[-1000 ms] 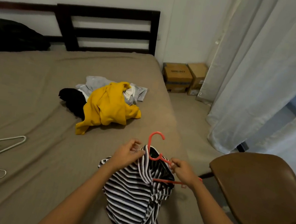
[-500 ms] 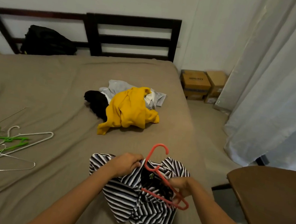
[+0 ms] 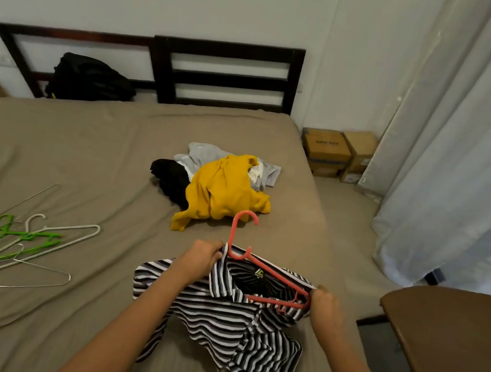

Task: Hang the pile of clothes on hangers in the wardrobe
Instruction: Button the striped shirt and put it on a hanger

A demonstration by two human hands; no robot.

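A black-and-white striped shirt (image 3: 226, 318) lies spread on the brown bed (image 3: 80, 166) in front of me, with a red plastic hanger (image 3: 269, 273) pushed into its neck opening. My left hand (image 3: 202, 257) pinches the collar beside the hanger's hook. My right hand (image 3: 323, 304) grips the shirt's shoulder over the hanger's right end. Farther up the bed lies the pile of clothes (image 3: 221, 188): a yellow garment on top, grey and black ones under it.
Spare green, white and wire hangers (image 3: 12, 248) lie on the bed at the left. A black bag (image 3: 89, 79) rests against the dark headboard. A brown chair (image 3: 455, 354) stands at my right, cardboard boxes (image 3: 336, 152) and white curtains (image 3: 470, 141) beyond it.
The hanger has gone deeper into the neck opening and turned flatter. My right hand moved out to the shirt's right shoulder, and the shirt spread wider. The view shifted left.
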